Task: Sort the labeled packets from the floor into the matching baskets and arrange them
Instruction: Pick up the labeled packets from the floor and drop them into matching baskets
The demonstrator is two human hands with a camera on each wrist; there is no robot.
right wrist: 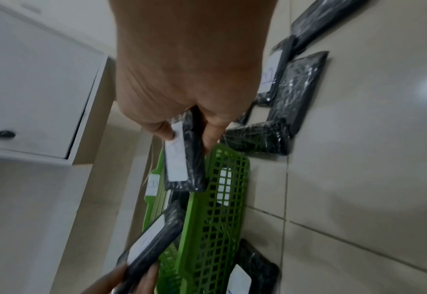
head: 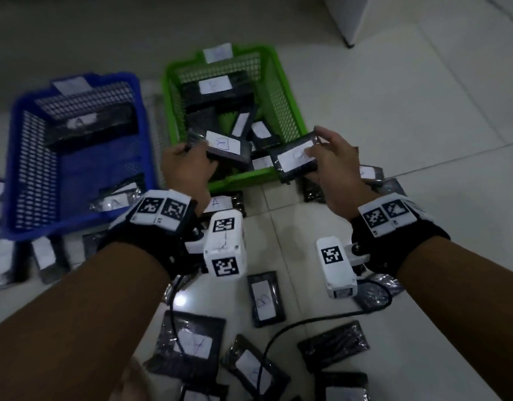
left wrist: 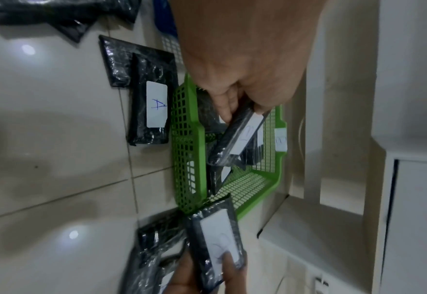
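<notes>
Two flat black plastic-wrapped packets with white labels hovered over the green mesh basket [head: 281, 91]: the left hand [head: 186, 166] gripped one packet [head: 225, 147] by its end, the right hand [head: 333, 166] pinched the other [head: 295, 160]. They looked light, stiff and slippery, best held by the edges. The basket held several like packets; the blue mesh basket [head: 26, 157] held perhaps two.

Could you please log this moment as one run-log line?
left hand: holds packet | right hand: holds packet | both over green basket
</notes>
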